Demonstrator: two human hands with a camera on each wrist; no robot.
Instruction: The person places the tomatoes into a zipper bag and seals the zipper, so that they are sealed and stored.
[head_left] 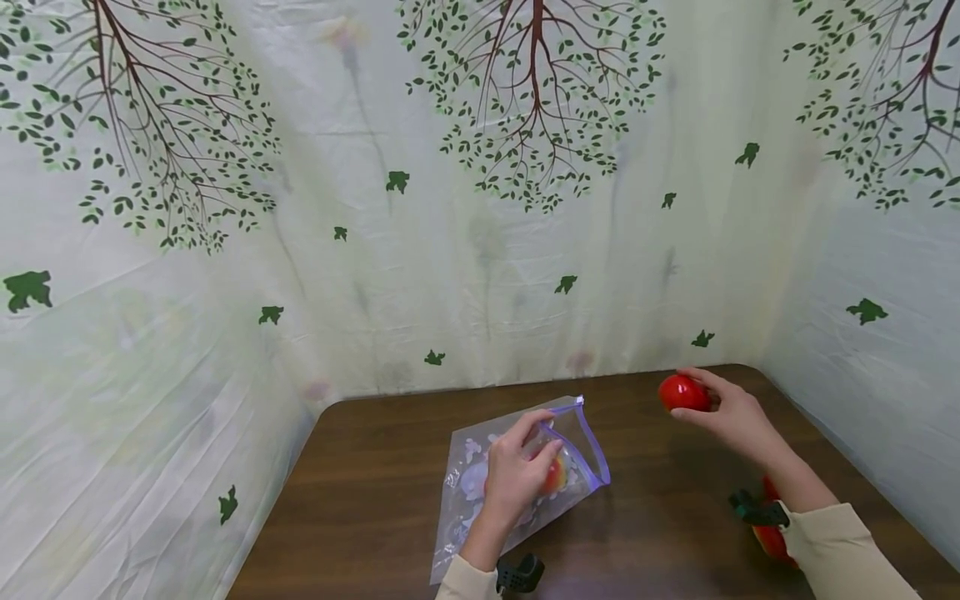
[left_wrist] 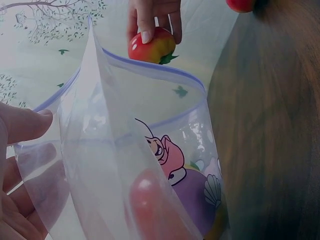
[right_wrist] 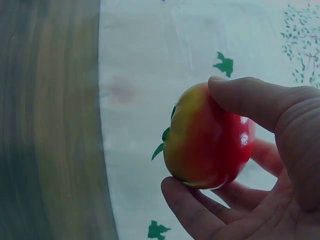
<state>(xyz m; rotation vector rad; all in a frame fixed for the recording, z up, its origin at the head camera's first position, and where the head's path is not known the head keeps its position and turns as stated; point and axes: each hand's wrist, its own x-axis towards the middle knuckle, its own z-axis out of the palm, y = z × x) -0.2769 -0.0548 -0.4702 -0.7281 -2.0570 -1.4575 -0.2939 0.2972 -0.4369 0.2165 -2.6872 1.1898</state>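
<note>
My right hand (head_left: 731,417) holds a glossy red and yellow tomato (right_wrist: 207,140) with green leaves, gripped between thumb and fingers above the right part of the table. In the left wrist view this tomato (left_wrist: 152,46) appears beyond the bag's mouth, apart from it. My left hand (head_left: 517,471) pinches the rim of a clear zip bag (left_wrist: 90,165) edged in purple, thumb on one side and fingers behind the film. The bag's mouth gapes toward the right. Through the film a red rounded thing (left_wrist: 155,205) shows inside; its kind is blurred. Cartoon prints cover part of it.
On the brown wooden table (head_left: 375,475), a red thing (head_left: 772,537) lies partly hidden behind my right wrist and sleeve. A white cloth (head_left: 480,275) printed with trees and leaves hangs behind the table and along its sides.
</note>
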